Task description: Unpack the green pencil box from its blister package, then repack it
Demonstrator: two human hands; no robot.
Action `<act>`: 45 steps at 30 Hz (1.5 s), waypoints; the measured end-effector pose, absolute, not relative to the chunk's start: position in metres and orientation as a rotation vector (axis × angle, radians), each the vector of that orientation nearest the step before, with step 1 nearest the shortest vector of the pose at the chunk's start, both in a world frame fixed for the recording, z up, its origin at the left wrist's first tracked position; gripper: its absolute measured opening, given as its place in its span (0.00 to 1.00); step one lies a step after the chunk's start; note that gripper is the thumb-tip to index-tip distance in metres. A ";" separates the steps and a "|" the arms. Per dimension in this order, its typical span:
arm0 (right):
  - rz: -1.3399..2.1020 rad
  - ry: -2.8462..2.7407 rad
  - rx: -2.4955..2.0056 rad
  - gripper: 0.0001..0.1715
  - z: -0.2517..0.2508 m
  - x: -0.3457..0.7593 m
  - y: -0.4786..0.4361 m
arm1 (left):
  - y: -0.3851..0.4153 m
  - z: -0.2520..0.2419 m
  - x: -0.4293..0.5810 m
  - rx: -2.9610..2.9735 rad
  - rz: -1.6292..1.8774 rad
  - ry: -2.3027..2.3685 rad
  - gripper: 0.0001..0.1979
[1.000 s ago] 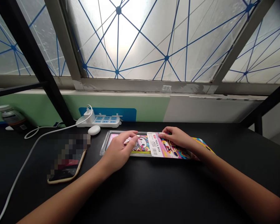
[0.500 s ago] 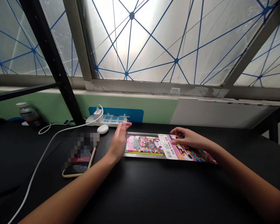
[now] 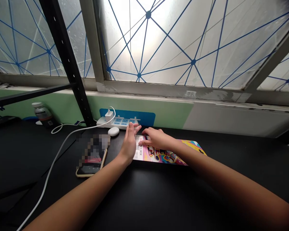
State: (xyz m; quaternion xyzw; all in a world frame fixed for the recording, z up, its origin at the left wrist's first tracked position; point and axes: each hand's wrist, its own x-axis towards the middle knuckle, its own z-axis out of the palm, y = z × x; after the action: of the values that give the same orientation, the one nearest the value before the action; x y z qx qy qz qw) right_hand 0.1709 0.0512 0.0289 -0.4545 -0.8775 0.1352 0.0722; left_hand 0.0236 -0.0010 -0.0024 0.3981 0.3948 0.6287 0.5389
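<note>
A colourful pencil box package (image 3: 168,154) lies flat on the black table (image 3: 159,199), with a white label near its left end. My left hand (image 3: 129,142) stands on edge against the package's left end, fingers straight and together. My right hand (image 3: 156,138) lies palm down on the left part of the package, fingers spread flat over it. Neither hand grips anything.
A phone (image 3: 91,158) lies left of my left hand. Behind it are a white power strip (image 3: 118,122) with a plugged charger, a white cable (image 3: 55,160) and a small white case (image 3: 113,131). A bottle (image 3: 42,114) stands far left. A black post (image 3: 67,64) rises by the window.
My right hand slid left over the package toward my left hand. The clear inner tray, which showed at the left, is now covered by the printed sleeve. The view shifted left.
</note>
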 end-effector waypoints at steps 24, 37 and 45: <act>0.475 -2.256 -1.572 0.25 0.005 0.317 0.014 | -0.010 -0.015 0.026 1.686 1.460 1.267 0.27; 0.146 -2.315 -1.456 0.28 0.002 0.318 0.014 | -0.015 -0.009 0.025 2.296 0.779 1.591 0.29; -0.368 -2.185 -1.152 0.23 0.005 0.317 0.011 | -0.018 0.010 0.019 2.800 0.959 1.718 0.22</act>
State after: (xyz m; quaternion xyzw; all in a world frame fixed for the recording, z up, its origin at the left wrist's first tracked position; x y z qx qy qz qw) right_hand 0.3167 0.0114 0.0053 -0.4377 -0.8298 -0.1398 0.3166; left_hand 0.0189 -0.0179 0.0105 0.8102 0.4971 0.2775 -0.1395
